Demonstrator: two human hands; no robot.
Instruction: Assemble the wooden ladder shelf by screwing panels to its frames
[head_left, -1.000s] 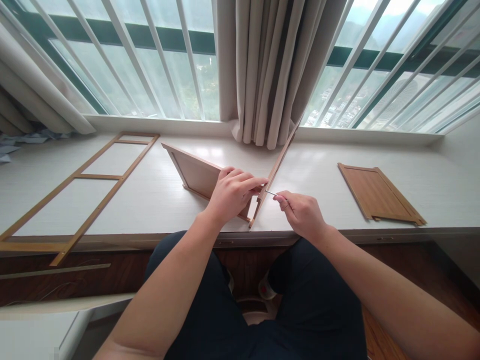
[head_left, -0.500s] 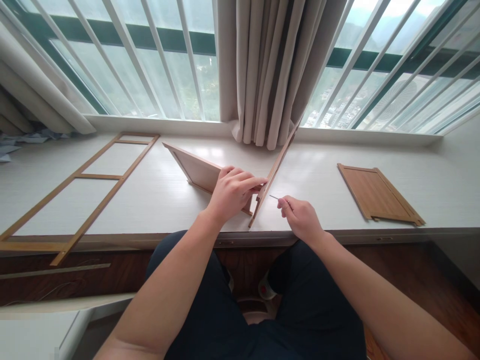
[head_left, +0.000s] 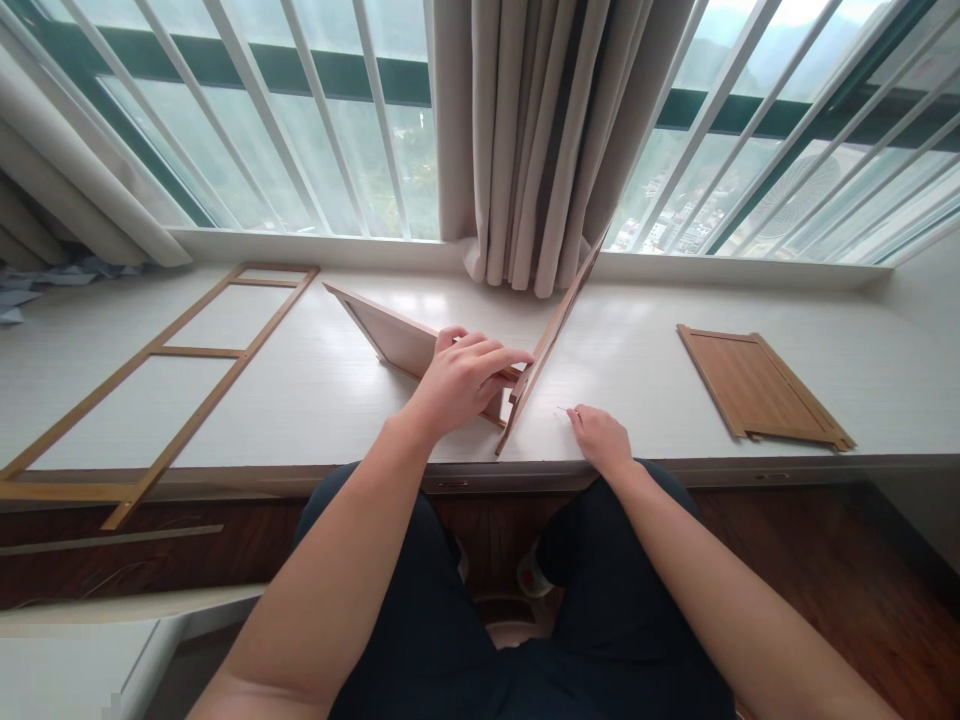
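Observation:
Two wooden pieces meet at an angle on the white sill top. One is a framed wooden panel (head_left: 397, 340) leaning out to the left; the other is a long wooden frame piece (head_left: 551, 340) standing on edge, its far end by the curtain. My left hand (head_left: 465, 385) is closed over the joint, gripping the panel's end, with its forefinger stretched against the frame piece. To the right, my right hand (head_left: 602, 440) pinches a thin metal hex key (head_left: 562, 409), mostly hidden by the fingers and apart from the wood.
A ladder-like wooden frame (head_left: 196, 352) lies on the left, jutting over the front edge. On the right lies a flat wooden panel (head_left: 761, 385). A grey curtain (head_left: 525, 150) hangs behind the joint, between barred windows. My legs are below the sill top (head_left: 300, 420).
My right hand has drawn back to the right and slightly down, taking the hex key away from the frame piece; less of the key shows. My left hand and the wooden pieces have barely moved.

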